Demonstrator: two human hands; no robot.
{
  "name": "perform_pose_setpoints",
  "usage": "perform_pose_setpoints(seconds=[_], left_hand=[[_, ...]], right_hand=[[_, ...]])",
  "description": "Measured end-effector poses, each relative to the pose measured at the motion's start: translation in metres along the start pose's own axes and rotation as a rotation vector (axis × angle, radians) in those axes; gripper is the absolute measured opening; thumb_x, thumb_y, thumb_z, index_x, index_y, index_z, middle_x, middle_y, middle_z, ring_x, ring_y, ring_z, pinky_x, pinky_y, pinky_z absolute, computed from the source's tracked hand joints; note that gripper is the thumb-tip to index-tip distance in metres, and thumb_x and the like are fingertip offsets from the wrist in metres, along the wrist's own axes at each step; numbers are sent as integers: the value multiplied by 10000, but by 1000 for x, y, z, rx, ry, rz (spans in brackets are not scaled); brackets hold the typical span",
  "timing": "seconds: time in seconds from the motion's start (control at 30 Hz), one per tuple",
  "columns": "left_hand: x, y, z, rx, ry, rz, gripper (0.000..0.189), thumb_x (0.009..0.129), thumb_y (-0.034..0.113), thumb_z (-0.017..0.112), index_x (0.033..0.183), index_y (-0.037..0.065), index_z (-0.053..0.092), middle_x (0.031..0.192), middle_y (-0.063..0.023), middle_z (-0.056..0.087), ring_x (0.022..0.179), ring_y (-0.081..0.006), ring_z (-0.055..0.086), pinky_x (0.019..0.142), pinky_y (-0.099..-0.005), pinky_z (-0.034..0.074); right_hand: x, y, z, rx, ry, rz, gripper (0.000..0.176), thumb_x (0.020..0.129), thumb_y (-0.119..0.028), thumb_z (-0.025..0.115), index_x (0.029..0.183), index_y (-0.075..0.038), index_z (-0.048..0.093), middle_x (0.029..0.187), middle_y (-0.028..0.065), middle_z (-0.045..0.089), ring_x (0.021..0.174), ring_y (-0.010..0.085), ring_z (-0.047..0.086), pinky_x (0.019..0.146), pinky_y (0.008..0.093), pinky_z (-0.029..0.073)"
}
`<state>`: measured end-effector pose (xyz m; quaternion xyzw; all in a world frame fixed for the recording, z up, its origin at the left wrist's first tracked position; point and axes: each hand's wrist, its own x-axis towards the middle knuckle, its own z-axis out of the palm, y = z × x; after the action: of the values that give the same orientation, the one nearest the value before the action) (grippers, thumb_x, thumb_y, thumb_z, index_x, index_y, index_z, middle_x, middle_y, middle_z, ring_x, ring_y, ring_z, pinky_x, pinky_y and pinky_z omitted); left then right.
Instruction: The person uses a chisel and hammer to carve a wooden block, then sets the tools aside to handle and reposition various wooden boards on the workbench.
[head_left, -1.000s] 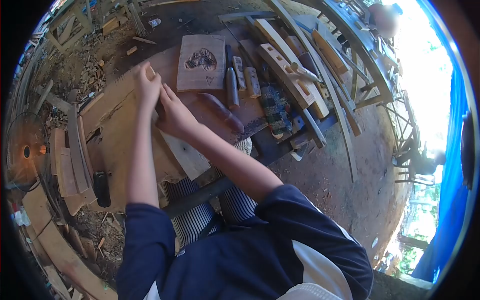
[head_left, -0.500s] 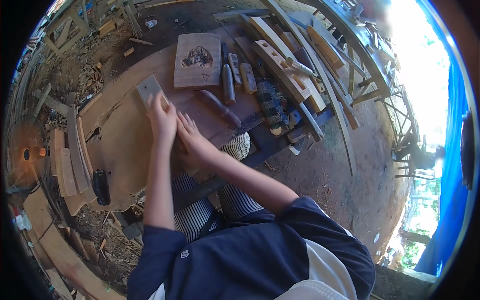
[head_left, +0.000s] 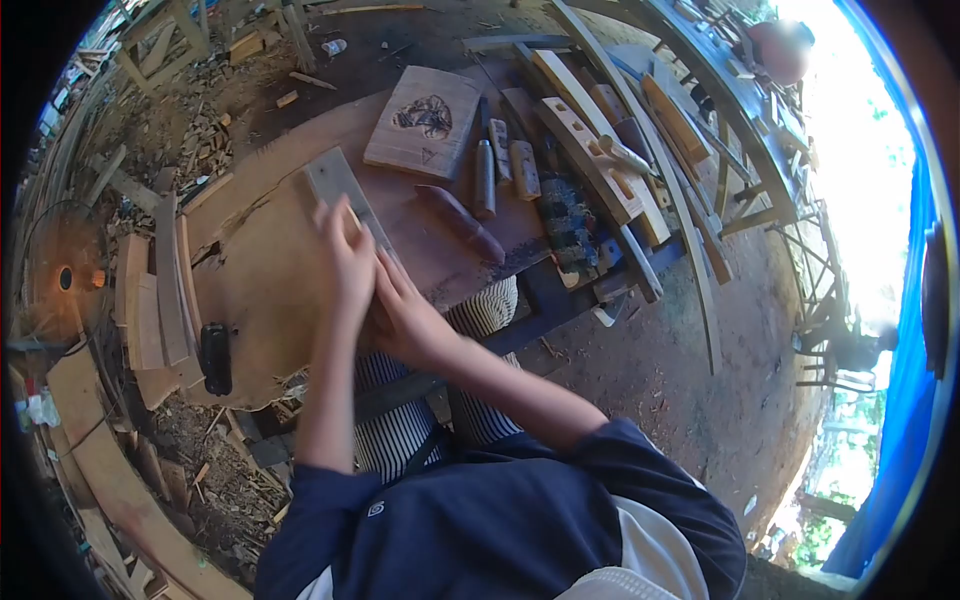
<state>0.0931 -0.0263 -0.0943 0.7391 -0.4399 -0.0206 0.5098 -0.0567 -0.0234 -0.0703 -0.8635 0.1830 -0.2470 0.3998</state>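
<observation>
A narrow grey board (head_left: 338, 180) lies on the brown work surface (head_left: 265, 265), its near part covered by my hands. Over its middle is my left hand (head_left: 347, 250), blurred, with fingers curled and pinched on something hidden. My right hand (head_left: 412, 318) lies against it on the near side, its fingers pressed together and pointing forward; whatever is under the palm is hidden. To the right are a dark reddish rounded piece (head_left: 460, 224), a metal cylinder (head_left: 485, 180) and a wooden block (head_left: 524, 170). Behind them sits a carved wooden panel (head_left: 422, 118).
Long wooden pieces (head_left: 590, 160) are piled at the right, beside a patterned cloth bundle (head_left: 570, 232). A black object (head_left: 215, 358) is at the surface's left edge. An orange-centred fan (head_left: 66, 278) stands far left. Wood scraps cover the ground.
The whole view has shifted, so the board, tools and panel appear farther right. Both hands remain together at the board, the left fingers slightly nearer me along it.
</observation>
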Motion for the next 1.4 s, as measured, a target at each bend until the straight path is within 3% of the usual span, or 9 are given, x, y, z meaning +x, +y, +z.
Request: perform_pose_setpoints(seconds=[0.2, 0.43, 0.63, 0.83, 1.1, 1.2, 1.27, 1.33, 1.4], left_hand=[[-81, 36, -28, 3, -92, -183, 500, 898, 76, 583, 1375, 51, 436, 1462, -307, 288, 1365, -470, 300, 1106, -511, 315], [53, -34, 2, -29, 46, -18, 487, 900, 108, 611, 1364, 60, 470, 1453, -266, 334, 1362, -395, 336, 1115, -437, 316], [159, -68, 35, 128, 19, 48, 490, 875, 131, 637, 1339, 65, 492, 1429, -272, 362, 1363, -406, 334, 1109, -444, 324], [74, -7, 14, -52, 12, -15, 481, 867, 83, 643, 1328, 57, 504, 1422, -257, 387, 1343, -391, 376, 1096, -414, 348], [-83, 68, -20, 9, -81, -119, 508, 880, -7, 565, 1371, 40, 443, 1479, -290, 247, 1389, -437, 282, 1090, -443, 345], [-81, 44, -7, 93, -77, -71, 554, 854, 7, 589, 1384, 47, 433, 1486, -280, 242, 1349, -442, 336, 1067, -457, 365], [-29, 21, 0, -758, -59, -559, 575, 828, 59, 641, 1373, 44, 455, 1468, -284, 286, 1279, -451, 410, 1040, -472, 387], [43, -36, 29, 74, 69, 5, 429, 905, 131, 619, 1313, 46, 517, 1352, -216, 429, 1188, -319, 506, 1002, -368, 423], [124, -75, 40, -46, -51, -18, 400, 919, 139, 585, 1302, 38, 531, 1266, -224, 486, 1147, -302, 523, 993, -373, 426]], right_hand=[[-68, -35, -20, -10, -166, 90, 863, 761, -202, 716, 1444, 65, 261, 1489, 313, 269, 1415, 441, 242, 1167, 504, 226], [100, 48, -52, -228, 182, -91, 400, 884, -128, 567, 1274, -37, 558, 1299, 197, 566, 1285, 363, 478, 1098, 504, 339], [180, 123, -38, -586, -16, -71, 477, 875, -111, 516, 1352, -95, 505, 1449, 126, 459, 1359, 338, 405, 1119, 482, 317], [143, 137, -62, -675, -59, -45, 480, 876, -94, 505, 1355, -80, 494, 1475, 135, 425, 1378, 322, 382, 1117, 481, 322], [-25, -16, -47, 493, -46, 348, 547, 983, -190, 512, 1448, 47, 345, 1501, 247, 351, 1411, 311, 329, 1133, 394, 274], [-49, -28, -27, 218, -88, 77, 808, 915, -199, 620, 1506, 46, 127, 1556, 282, 165, 1458, 416, 136, 1165, 427, 218], [-15, -16, -19, 190, -96, 32, 858, 886, -188, 651, 1506, 44, 105, 1551, 292, 164, 1453, 426, 137, 1167, 431, 222], [38, 7, -13, 66, -90, -47, 953, 828, -178, 706, 1506, 38, 73, 1538, 313, 158, 1436, 454, 158, 1163, 438, 246], [101, 38, -6, -31, -18, -91, 1018, 776, -166, 759, 1506, 34, 77, 1532, 310, 178, 1429, 440, 196, 1157, 425, 270]])
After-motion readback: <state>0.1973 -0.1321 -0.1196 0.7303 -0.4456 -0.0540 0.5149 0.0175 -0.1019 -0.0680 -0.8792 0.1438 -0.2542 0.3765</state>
